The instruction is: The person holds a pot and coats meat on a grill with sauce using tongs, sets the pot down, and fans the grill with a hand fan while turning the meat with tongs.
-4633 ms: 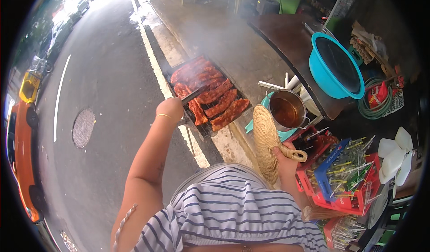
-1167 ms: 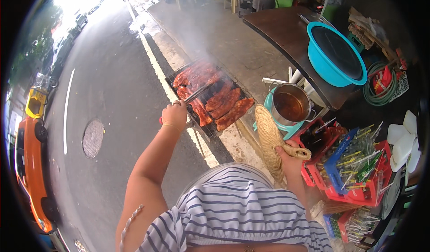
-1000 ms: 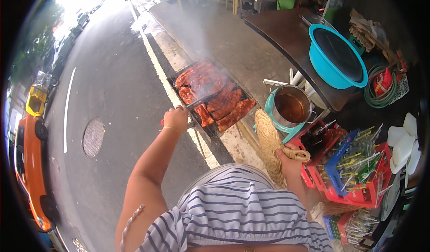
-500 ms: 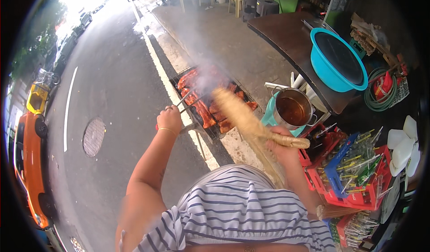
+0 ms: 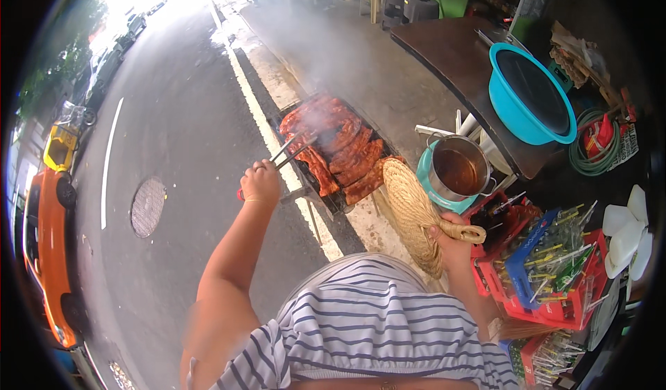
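My left hand (image 5: 261,182) is closed round a pair of metal tongs (image 5: 291,151), whose tips reach over the meat on the grill. Reddish glazed slabs of meat (image 5: 357,155) cover the charcoal grill (image 5: 334,200), and smoke rises from its far part. In my right hand (image 5: 451,236) is the handle of a woven straw hand fan (image 5: 409,209). The fan is tilted, its blade beside the grill's near right corner, apart from the meat. Just right of the fan stands a metal pot (image 5: 458,166) of brown sauce on a turquoise base (image 5: 424,175).
A dark table (image 5: 444,50) holds a turquoise basin (image 5: 531,93) with a dark cover. Red crates (image 5: 576,314) of glass bottles stand close to my right arm. Stools (image 5: 397,7) are farther back. Along the road's left side is an orange car (image 5: 50,251).
The fan has swung back to the right and toward me, off the grill, uncovering more meat. Its motion blur is gone. My left hand and the tongs have barely moved.
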`<state>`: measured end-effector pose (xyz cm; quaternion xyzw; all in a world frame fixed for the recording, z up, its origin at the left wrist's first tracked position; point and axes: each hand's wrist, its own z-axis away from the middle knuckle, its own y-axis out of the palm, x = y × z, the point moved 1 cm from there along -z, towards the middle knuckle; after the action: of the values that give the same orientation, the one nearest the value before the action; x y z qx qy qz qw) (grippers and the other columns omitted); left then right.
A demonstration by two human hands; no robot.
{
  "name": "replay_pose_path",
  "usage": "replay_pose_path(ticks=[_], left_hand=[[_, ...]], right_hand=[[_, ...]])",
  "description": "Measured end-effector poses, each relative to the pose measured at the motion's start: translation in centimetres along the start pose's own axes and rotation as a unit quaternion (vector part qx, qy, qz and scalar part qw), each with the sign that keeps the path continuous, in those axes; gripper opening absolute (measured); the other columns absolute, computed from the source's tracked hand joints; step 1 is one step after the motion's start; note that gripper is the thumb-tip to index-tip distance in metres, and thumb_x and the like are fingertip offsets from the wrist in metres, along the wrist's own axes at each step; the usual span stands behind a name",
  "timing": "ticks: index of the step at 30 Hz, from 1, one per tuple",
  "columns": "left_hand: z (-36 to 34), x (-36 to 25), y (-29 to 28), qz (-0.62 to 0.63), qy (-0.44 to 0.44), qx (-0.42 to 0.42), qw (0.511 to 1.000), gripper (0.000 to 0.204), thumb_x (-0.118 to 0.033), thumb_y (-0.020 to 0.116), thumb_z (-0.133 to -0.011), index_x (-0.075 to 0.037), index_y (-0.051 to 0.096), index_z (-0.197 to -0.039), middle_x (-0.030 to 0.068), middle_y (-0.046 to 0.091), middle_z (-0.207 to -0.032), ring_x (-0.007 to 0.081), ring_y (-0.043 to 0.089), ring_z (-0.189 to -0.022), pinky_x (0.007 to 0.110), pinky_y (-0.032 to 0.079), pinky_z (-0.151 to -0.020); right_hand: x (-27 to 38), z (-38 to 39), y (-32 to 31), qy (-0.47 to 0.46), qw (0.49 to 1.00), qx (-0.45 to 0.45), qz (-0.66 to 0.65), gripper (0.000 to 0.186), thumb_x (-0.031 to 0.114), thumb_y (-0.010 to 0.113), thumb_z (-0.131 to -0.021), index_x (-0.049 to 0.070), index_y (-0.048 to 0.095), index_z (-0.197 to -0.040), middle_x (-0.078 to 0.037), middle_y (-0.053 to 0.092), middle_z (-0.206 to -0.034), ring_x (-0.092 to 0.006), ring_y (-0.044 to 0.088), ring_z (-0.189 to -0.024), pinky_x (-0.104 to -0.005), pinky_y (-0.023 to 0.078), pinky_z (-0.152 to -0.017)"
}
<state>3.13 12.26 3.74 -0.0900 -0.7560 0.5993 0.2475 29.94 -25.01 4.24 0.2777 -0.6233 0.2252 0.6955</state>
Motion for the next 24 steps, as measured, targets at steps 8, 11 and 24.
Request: replay_pose_path(ticks=[8, 11, 24], left_hand=[[-1.6, -0.4, 1.8, -0.045, 0.041, -0.021, 0.998, 0.043, -0.013, 0.056, -0.089, -0.002, 0.056, -0.13, 0.0123, 0.063, -0.114, 0.0288, 0.065, -0.096, 0.04, 0.055, -0.074], [-1.6, -0.6, 2.2, -0.056, 0.056, -0.048, 0.996, 0.042, -0.014, 0.055, -0.089, -0.002, 0.056, -0.13, 0.0121, 0.064, -0.113, 0.0286, 0.066, -0.094, 0.04, 0.055, -0.072], [-4.9, -2.3, -3.4, 0.027, 0.053, 0.056, 0.997, 0.028, -0.013, 0.054, -0.09, -0.002, 0.063, -0.114, 0.0128, 0.069, -0.103, 0.0316, 0.071, -0.092, 0.043, 0.057, -0.075]], right_hand=[[-1.8, 1.1, -0.3, -0.007, 0.997, -0.059, 0.051, 0.038, 0.009, 0.082, -0.08, 0.002, 0.062, -0.111, -0.002, 0.064, -0.094, -0.0116, 0.058, -0.086, -0.026, 0.05, -0.077], [-1.9, 1.4, -0.2, -0.012, 0.996, -0.052, 0.07, 0.037, 0.009, 0.082, -0.08, 0.002, 0.062, -0.11, -0.002, 0.063, -0.094, -0.011, 0.058, -0.086, -0.0256, 0.049, -0.077], [-1.6, 2.9, 0.2, -0.024, 0.991, -0.033, 0.131, 0.03, 0.009, 0.081, -0.08, 0.003, 0.063, -0.103, 0.001, 0.058, -0.089, -0.0093, 0.053, -0.082, -0.0253, 0.046, -0.072]])
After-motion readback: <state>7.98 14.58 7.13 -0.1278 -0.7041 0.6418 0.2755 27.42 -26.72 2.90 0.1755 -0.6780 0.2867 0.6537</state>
